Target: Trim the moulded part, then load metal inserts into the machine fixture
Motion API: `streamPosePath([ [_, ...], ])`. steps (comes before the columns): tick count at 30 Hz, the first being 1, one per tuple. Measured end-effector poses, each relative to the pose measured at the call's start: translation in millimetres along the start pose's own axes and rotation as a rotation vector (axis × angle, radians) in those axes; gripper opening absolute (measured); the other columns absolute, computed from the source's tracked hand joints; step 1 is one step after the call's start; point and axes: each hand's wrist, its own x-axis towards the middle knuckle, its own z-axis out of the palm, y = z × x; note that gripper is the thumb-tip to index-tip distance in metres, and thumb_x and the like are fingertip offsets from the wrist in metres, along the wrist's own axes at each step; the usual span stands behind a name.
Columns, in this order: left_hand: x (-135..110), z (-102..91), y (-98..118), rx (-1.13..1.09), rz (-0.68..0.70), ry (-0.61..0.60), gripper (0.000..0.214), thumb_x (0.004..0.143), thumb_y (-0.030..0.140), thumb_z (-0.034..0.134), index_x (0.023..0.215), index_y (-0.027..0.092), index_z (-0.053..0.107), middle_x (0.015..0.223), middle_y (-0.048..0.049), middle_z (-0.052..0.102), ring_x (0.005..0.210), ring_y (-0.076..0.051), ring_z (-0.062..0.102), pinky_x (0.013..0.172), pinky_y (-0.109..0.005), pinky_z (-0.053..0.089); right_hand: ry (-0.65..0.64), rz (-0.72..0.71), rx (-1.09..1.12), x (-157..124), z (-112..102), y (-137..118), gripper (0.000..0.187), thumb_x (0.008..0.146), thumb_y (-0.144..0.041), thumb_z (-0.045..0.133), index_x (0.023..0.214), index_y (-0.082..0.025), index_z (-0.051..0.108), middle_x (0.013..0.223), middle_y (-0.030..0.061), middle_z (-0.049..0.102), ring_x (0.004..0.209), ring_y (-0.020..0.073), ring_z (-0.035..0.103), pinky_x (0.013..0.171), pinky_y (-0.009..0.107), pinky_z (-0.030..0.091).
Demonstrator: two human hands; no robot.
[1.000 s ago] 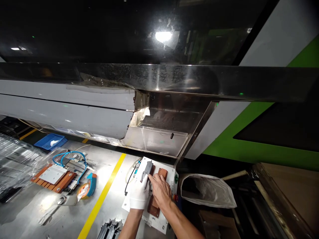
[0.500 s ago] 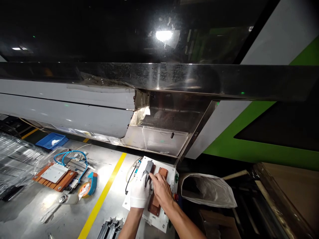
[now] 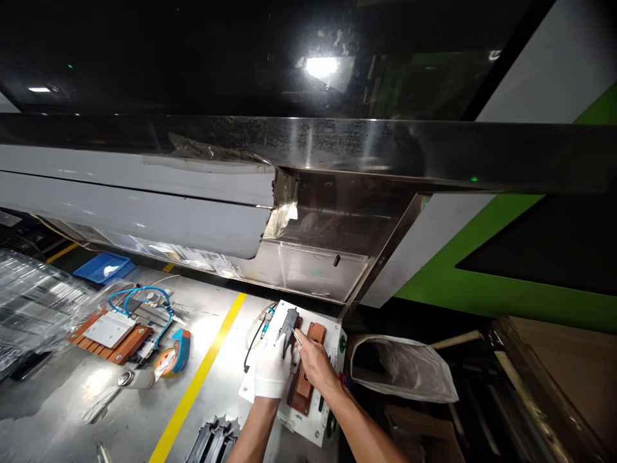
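Note:
A dark grey elongated plastic part [image 3: 290, 320] lies on a white fixture plate [image 3: 314, 432]. My left hand [image 3: 270, 370], in a white glove, is closed on the near end of this part. My right hand [image 3: 315, 365] is bare and pinches a thin, pointed tool [image 3: 296, 335]; its tip is close to the grey part, though contact cannot be made out. Under my right hand, a brown-red block [image 3: 301, 397] is fixed to the plate. A black cable and a blue fitting [image 3: 265, 326] sit at the plate's left edge.
Left of the yellow line [image 3: 197, 379] are an orange-brown fixture [image 3: 110, 347] with blue hoses, a tape dispenser [image 3: 181, 354] and a blue tray [image 3: 103, 269]. Dark grey parts [image 3: 212, 442] lie near the front. A white bag [image 3: 405, 370] stands right; a machine rises behind.
The thin tool now shows in my right hand, whose fingers were bunched against the grey part before. My left hand stays on the part. The view has shifted slightly.

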Motion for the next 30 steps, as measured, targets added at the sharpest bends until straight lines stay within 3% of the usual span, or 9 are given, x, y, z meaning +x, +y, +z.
streamPosePath([
  [7, -2, 1.3, -1, 0.005, 0.015, 0.064, 0.034, 0.095, 0.031, 0.047, 0.114, 0.015, 0.07, 0.109, -0.0161, 0.077, 0.098, -0.028, 0.073, 0.089, -0.044, 0.061, -0.047, 0.052, -0.055, 0, -6, -7, 0.051, 0.097, -0.021, 0.035, 0.144, -0.014, 0.054, 0.119, 0.0137, 0.071, 0.108, 0.0226, 0.067, 0.095, 0.033, 0.053],
  [12, -2, 0.2, 0, 0.038, 0.038, 0.042, 0.036, 0.096, 0.032, 0.046, 0.118, 0.018, 0.07, 0.112, -0.0172, 0.076, 0.102, -0.031, 0.072, 0.089, -0.046, 0.061, -0.039, -0.003, -0.513, -6, -8, -19, 0.052, 0.099, -0.015, 0.032, 0.145, -0.025, 0.054, 0.112, 0.0108, 0.067, 0.109, 0.0256, 0.062, 0.088, 0.032, 0.052],
  [14, -3, 0.8, 0, 0.062, 0.043, 0.041, 0.037, 0.096, 0.033, 0.046, 0.12, 0.018, 0.07, 0.11, -0.0179, 0.076, 0.101, -0.031, 0.072, 0.087, -0.046, 0.062, -0.047, 0.004, -0.595, -7, -6, -20, 0.055, 0.098, -0.011, 0.032, 0.146, -0.028, 0.053, 0.112, 0.0089, 0.067, 0.107, 0.0251, 0.062, 0.085, 0.031, 0.051],
  [23, -5, -0.1, -1, 0.067, 0.05, 0.029, 0.037, 0.097, 0.033, 0.044, 0.118, 0.017, 0.07, 0.11, -0.0168, 0.076, 0.097, -0.028, 0.072, 0.087, -0.044, 0.061, -0.055, 0.003, -0.615, -6, -6, -22, 0.054, 0.098, -0.013, 0.034, 0.142, -0.037, 0.054, 0.106, 0.0054, 0.066, 0.1, 0.0231, 0.06, 0.078, 0.03, 0.047],
  [30, -6, 6.6, -5, 0.123, 0.089, 0.051, 0.035, 0.095, 0.029, 0.047, 0.119, 0.017, 0.07, 0.115, -0.0174, 0.075, 0.099, -0.028, 0.072, 0.089, -0.044, 0.061, -0.074, 0.001, -0.644, -3, -12, -32, 0.052, 0.095, -0.012, 0.036, 0.136, -0.036, 0.059, 0.108, 0.0051, 0.067, 0.099, 0.0247, 0.061, 0.075, 0.032, 0.046],
])
